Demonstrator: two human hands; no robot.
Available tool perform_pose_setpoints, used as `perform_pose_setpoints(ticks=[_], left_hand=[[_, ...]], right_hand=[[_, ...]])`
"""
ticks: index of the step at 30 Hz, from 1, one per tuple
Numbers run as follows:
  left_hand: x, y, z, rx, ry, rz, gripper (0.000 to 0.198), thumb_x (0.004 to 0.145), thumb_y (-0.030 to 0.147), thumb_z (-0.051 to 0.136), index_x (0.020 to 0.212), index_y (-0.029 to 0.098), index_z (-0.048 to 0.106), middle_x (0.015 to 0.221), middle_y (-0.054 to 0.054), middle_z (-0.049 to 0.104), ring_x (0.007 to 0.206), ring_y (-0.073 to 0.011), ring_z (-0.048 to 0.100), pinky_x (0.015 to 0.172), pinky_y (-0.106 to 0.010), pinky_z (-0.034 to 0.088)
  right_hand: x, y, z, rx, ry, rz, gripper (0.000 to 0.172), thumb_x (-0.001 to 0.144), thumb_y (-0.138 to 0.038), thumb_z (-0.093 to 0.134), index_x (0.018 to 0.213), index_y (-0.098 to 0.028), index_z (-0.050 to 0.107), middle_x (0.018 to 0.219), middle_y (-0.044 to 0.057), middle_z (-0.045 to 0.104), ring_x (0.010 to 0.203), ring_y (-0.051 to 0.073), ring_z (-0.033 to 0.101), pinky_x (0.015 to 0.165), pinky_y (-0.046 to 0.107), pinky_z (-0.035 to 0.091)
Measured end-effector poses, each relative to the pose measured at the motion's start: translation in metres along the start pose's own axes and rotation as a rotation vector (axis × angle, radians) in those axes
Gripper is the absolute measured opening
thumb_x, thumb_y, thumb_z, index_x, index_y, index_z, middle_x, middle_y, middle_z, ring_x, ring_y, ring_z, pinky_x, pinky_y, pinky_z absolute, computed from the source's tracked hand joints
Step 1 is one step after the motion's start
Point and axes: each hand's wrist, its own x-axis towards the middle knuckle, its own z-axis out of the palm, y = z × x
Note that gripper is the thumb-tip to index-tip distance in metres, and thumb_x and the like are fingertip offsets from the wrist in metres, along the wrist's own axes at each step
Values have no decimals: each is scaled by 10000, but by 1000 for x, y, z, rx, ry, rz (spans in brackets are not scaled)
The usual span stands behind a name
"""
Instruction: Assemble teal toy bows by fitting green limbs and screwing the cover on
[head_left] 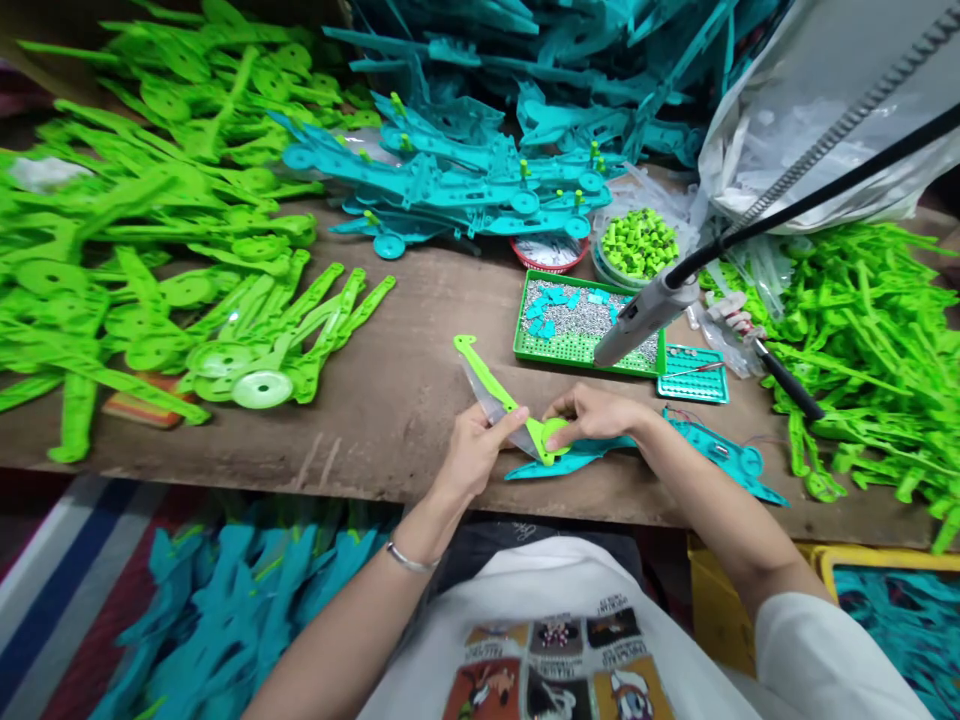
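Observation:
My left hand (474,447) grips the shaft of a lime green plastic arm piece (487,380) together with a clear thin strip, near the front edge of the wooden table (405,390). My right hand (592,415) presses on the round end of that green piece, which lies over a teal plastic piece (555,465). Another teal piece (724,460) with wires lies just right of my right forearm.
A hanging electric screwdriver (641,315) hovers above a green tray of screws (581,320). A bowl of green pegs (637,243) sits behind. Heaps of green parts (150,220) lie left and right (862,340); teal assemblies (465,170) at the back. Bins of teal parts (225,610) stand below.

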Motion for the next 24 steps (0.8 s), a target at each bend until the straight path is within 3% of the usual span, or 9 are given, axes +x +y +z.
perform_pose_setpoints(ticks=[5, 12, 18, 22, 24], left_hand=[[7, 4, 1, -93, -18, -28, 506, 651, 482, 924, 958, 174, 664, 884, -27, 753, 764, -174, 711, 759, -337, 612], [20, 6, -1, -95, 33, 14, 500, 639, 463, 922, 914, 180, 615, 765, 9, 713, 642, -138, 663, 659, -283, 578], [37, 30, -8, -91, 57, 62, 523, 694, 528, 876, 973, 191, 588, 833, 0, 728, 709, -162, 716, 662, -288, 593], [44, 35, -11, -88, 64, 59, 526, 664, 503, 899, 933, 179, 584, 785, 4, 716, 676, -161, 714, 644, -282, 586], [46, 32, -11, -104, 69, 52, 526, 672, 494, 897, 951, 177, 582, 797, 5, 721, 688, -158, 719, 663, -284, 592]], right_hand=[[-4, 1, -3, -108, 80, -8, 432, 718, -464, 805, 988, -127, 784, 782, -16, 676, 679, 118, 515, 641, 245, 391], [-4, -2, -2, -159, 70, -37, 403, 754, -473, 772, 973, -135, 781, 784, -21, 653, 697, 120, 502, 650, 241, 391], [-3, -5, -1, -202, 77, -7, 408, 759, -469, 777, 997, -138, 790, 736, -30, 616, 668, 114, 472, 612, 242, 355], [-3, -5, 2, -254, 104, 8, 388, 786, -480, 774, 1011, -165, 799, 752, -14, 648, 704, 141, 532, 630, 252, 376], [-5, -5, 8, -309, 181, -3, 381, 785, -478, 792, 1029, -186, 798, 821, 13, 700, 772, 176, 597, 681, 268, 412]])
